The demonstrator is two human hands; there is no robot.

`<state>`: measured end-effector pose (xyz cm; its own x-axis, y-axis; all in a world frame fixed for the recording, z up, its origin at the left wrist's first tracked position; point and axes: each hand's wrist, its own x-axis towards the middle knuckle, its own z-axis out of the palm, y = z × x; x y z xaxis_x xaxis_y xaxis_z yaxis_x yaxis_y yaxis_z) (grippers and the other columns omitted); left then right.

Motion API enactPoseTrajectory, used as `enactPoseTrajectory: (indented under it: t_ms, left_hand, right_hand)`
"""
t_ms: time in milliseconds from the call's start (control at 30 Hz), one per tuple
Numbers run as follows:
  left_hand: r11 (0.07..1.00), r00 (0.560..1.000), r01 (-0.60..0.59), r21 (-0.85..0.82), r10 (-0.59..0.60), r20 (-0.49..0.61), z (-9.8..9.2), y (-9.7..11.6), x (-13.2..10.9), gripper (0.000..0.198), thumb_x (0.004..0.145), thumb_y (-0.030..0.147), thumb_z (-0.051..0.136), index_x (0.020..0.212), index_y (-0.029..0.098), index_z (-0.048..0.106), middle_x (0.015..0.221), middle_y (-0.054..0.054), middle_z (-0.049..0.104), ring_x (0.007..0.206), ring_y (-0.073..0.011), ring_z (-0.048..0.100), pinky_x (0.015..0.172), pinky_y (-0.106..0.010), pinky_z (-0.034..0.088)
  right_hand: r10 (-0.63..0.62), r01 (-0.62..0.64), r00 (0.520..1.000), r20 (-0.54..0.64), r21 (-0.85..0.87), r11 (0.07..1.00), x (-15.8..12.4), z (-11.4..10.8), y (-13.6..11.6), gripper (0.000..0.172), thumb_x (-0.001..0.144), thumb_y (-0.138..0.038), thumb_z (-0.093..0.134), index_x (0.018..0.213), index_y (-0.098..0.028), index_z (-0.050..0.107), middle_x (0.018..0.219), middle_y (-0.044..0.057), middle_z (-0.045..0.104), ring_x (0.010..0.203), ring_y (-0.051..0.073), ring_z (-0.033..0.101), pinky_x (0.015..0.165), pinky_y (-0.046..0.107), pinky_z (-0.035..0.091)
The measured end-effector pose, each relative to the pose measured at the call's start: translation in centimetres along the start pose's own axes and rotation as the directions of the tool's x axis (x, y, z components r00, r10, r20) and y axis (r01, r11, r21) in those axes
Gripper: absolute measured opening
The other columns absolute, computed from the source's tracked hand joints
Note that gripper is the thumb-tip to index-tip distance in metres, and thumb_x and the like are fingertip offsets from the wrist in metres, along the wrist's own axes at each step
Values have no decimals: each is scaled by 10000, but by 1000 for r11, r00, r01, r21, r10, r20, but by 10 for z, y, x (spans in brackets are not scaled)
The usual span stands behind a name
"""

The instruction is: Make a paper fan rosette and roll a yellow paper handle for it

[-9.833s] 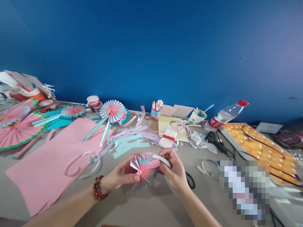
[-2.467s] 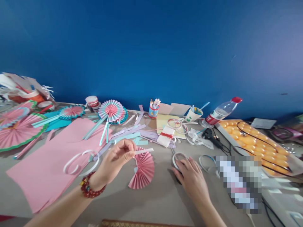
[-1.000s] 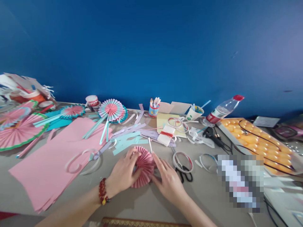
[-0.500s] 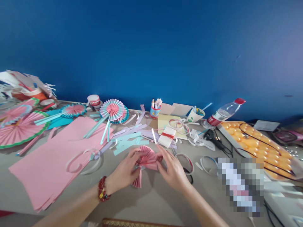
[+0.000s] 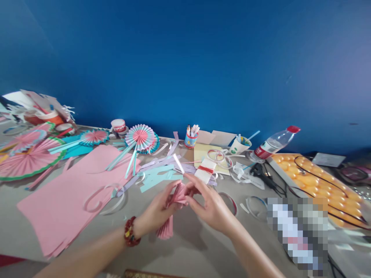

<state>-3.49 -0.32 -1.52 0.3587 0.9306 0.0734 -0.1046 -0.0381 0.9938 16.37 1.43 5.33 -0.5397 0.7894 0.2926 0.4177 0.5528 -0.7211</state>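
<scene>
A pink pleated paper fan is held folded between both hands, lifted just above the grey table. My left hand, with a red bead bracelet at the wrist, grips the fan from the left. My right hand pinches its upper end from the right. A thin white strip sticks up from the fan above my fingers.
Pink paper sheets lie at left, with finished fans and strips behind. A tape ring lies right of my hands. A pen cup, paper cup, water bottle and an orange tray stand further right.
The fan lay spread open on the table a second ago. Both hands have folded it together and lifted it, and the white strip now points up and left.
</scene>
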Motion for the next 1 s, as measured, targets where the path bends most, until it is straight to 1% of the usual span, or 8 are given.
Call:
enactPoseTrajectory:
  t_ms: [100, 233, 333, 433, 567, 733, 867, 1000]
  left_hand:
    - [997, 1000, 24, -72, -24, 6, 2, 1, 3, 634, 929, 282, 603, 1490, 311, 308, 1486, -128, 414, 1051, -237, 660, 901, -373, 528]
    - [980, 998, 63, -190, -64, 1, 4, 3, 2, 746, 933, 273, 596, 1519, 434, 163, 1601, -121, 198, 960, -202, 702, 844, -380, 561]
    - [995, 998, 23, -100, -17, 64, 4, 3, -4, 754, 944, 230, 570, 1539, 413, 145, 1617, -120, 179, 1052, -226, 671, 910, -385, 546]
    - [996, 993, -69, 54, 64, 95, 2, 4, -10, 738, 954, 196, 539, 1557, 360, 146, 1636, -99, 131, 1274, -290, 532, 1007, -374, 499]
    - [980, 980, -155, 126, 136, 148, 0, 7, -14, 776, 953, 176, 528, 1563, 351, 82, 1643, -78, 97, 1412, -318, 363, 1045, -386, 475]
    - [995, 977, -104, 8, 101, 186, 3, 9, -13, 830, 961, 217, 540, 1544, 425, -14, 1645, -107, -31, 1138, -264, 640, 913, -381, 563]
    - [993, 992, 77, -95, -66, 111, 5, 11, -7, 665, 949, 323, 589, 1517, 337, 242, 1561, -154, 317, 962, -227, 710, 836, -362, 577]
    - [931, 947, 299, -208, -262, 188, 0, 9, -2, 338, 912, 438, 622, 1068, 140, 658, 1003, -116, 710, 796, -215, 722, 781, -336, 560]
  right_hand:
    - [24, -33, 992, -125, -69, 997, -6, 6, 6, 767, 881, -296, 645, 1522, -297, 224, 1338, 107, 549, 1104, 246, 605, 958, 406, 510]
    - [22, -40, 994, -106, -171, 985, -11, 22, 14, 1125, 747, -414, 801, 1560, -322, 30, 1582, 123, 266, 1417, 359, 316, 1117, 548, 351]
    - [74, -87, 987, -145, -88, 992, -10, 33, 23, 1086, 795, -404, 755, 1558, -342, -15, 1609, 115, 197, 1450, 354, 254, 1123, 576, 328]
    - [216, -180, 959, -186, 191, 965, -8, 39, 32, 1051, 825, -400, 727, 1557, -340, -24, 1603, 150, 176, 1373, 332, 407, 1037, 525, 446]
    - [308, -244, 952, -6, 593, 767, -9, 41, 34, 1093, 784, -448, 773, 1546, -400, -9, 1553, 168, 271, 1002, 233, 674, 819, 422, 574]
    - [346, -160, 933, -98, 748, 645, -8, 43, 31, 988, 768, -372, 803, 1523, -440, 169, 1439, 113, 414, 847, 150, 660, 675, 305, 581]
    - [354, -117, 914, -199, 706, 698, -7, 43, 33, 885, 807, -280, 764, 1502, -442, 240, 1415, 88, 438, 880, 155, 672, 725, 315, 584]
    - [343, -120, 908, -241, 634, 764, -8, 41, 34, 851, 826, -252, 735, 1504, -414, 247, 1408, 98, 460, 876, 164, 686, 778, 348, 589]
